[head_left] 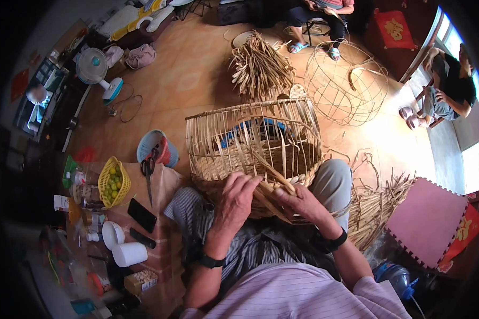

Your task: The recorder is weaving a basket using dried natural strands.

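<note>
Tan strips point(283, 182) are held from both sides: the left hand point(235, 201), fingers curled nearly closed, pinches them; the right hand point(302, 203) grips, thumb on top. Just beyond, the woven basket point(300, 158) sits at the 2 knees point(332, 178). Steady, even tension should keep the weave snug without splitting strips.

2 hands point(235, 198) are on 1 big basket point(282, 155). There are 2 black bands point(212, 261), 1 behind each hand. Left of the hands, I count 1 pair of scissors point(147, 168), 1 phone point(142, 215), 2 white cups point(130, 254), 1 blue tub point(143, 150), 1 yellow basket point(124, 189) and 1 fan point(92, 66). The green fruits point(113, 185) are too bunched up to count. There are 2 piles of dry stalks point(261, 66), 1 past the hands and 1 to their right. Far from the hands sit 2 people point(452, 80) with 4 slippers point(298, 48).
</note>
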Demonstrator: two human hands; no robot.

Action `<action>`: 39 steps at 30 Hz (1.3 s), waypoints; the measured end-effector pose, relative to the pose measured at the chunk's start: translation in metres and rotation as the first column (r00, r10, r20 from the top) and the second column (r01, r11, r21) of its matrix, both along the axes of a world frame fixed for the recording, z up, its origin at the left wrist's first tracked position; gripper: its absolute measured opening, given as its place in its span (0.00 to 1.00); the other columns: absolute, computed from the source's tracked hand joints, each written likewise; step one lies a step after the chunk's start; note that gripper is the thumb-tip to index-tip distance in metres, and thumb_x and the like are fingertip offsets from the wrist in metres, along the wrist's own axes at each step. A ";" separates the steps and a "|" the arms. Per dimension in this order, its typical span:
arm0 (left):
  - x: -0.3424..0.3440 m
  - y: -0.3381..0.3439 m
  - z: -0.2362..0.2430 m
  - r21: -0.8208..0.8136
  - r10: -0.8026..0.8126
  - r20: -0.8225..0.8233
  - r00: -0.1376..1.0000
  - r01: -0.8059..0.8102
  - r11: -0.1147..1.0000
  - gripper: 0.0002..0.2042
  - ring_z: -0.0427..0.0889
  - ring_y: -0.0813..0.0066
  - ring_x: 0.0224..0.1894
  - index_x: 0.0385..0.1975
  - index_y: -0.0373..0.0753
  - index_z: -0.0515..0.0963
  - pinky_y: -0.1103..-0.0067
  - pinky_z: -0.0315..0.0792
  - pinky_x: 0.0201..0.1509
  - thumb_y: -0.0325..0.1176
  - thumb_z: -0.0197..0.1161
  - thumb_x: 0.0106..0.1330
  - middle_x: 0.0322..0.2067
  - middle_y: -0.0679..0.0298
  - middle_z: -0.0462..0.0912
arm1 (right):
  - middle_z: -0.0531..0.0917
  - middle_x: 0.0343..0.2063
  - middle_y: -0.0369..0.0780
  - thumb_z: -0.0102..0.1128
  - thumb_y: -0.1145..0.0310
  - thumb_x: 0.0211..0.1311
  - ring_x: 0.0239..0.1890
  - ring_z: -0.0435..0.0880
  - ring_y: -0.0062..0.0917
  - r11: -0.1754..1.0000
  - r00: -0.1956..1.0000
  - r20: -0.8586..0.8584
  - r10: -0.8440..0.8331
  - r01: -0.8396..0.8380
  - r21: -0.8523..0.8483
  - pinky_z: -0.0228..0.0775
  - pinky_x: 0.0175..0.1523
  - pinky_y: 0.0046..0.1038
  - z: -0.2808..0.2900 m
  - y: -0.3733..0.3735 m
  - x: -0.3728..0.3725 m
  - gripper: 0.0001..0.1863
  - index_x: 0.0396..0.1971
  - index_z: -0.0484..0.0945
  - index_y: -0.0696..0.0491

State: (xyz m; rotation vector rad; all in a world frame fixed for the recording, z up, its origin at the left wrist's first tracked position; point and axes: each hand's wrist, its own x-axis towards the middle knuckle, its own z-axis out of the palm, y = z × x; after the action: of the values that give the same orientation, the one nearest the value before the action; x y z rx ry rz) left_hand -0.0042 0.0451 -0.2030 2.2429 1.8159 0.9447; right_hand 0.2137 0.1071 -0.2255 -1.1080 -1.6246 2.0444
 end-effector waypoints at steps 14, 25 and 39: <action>-0.011 0.010 -0.014 -0.109 0.027 0.221 0.975 -0.003 0.994 0.11 0.84 0.54 0.42 0.45 0.35 0.82 0.66 0.79 0.46 0.21 0.60 0.64 0.37 0.53 0.85 | 0.76 0.19 0.36 0.56 0.55 0.75 0.15 0.67 0.14 0.912 0.749 -0.520 -0.410 0.323 -0.253 0.60 0.22 0.19 -0.016 -0.025 0.085 0.19 0.32 0.78 0.56; -0.016 0.015 -0.015 -0.114 0.004 0.295 0.955 0.031 0.993 0.10 0.86 0.57 0.40 0.42 0.34 0.85 0.69 0.80 0.45 0.20 0.65 0.62 0.35 0.54 0.86 | 0.84 0.34 0.39 0.54 0.61 0.78 0.15 0.66 0.14 0.284 0.069 -0.363 -0.929 0.762 -0.583 0.61 0.22 0.17 -0.023 0.005 0.164 0.16 0.50 0.78 0.59; -0.010 0.015 0.000 -0.140 -0.027 0.140 0.990 0.047 0.989 0.10 0.85 0.53 0.40 0.45 0.37 0.82 0.67 0.77 0.43 0.21 0.61 0.65 0.35 0.54 0.84 | 0.80 0.39 0.48 0.76 0.59 0.55 0.45 0.82 0.46 0.602 0.952 0.252 -0.175 -0.099 0.792 0.76 0.48 0.44 0.027 -0.051 0.012 0.30 0.51 0.73 0.58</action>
State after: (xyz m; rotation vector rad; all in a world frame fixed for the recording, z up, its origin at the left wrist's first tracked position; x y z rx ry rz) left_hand -0.0144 0.0605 -0.2031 2.0652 1.7191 0.9082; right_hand 0.2260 0.0558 -0.1990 -1.0824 -2.2825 0.8600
